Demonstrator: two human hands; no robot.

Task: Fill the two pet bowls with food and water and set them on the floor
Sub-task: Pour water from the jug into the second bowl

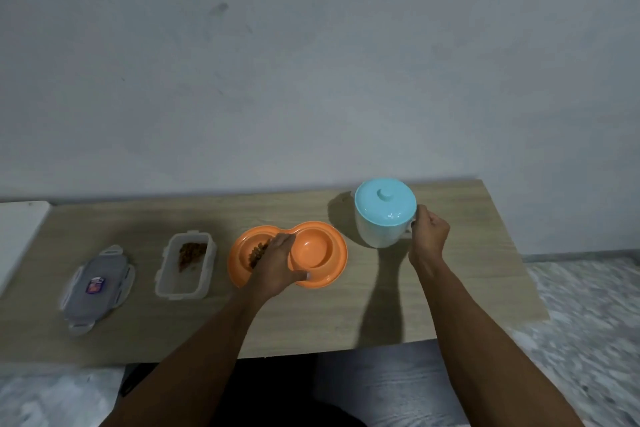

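Observation:
An orange double pet bowl (pixel 318 253) lies on the wooden table (pixel 311 319). Its left well holds brown kibble (pixel 258 253), partly hidden by my left hand (pixel 277 263), which grips the dish across its middle, thumb on the near rim. The right well looks empty. To the right stands a pale mug-shaped jug (pixel 377 229) with a light blue lid (pixel 385 206). My right hand (pixel 427 232) is closed around the jug's handle on its right side. The jug rests on the table.
A clear plastic food container (pixel 185 267) with some kibble left sits left of the bowl, and its lid (pixel 97 288) lies further left. A white object (pixel 17 236) is at the table's left end. A wall is behind; patterned floor (pixel 588 322) lies right.

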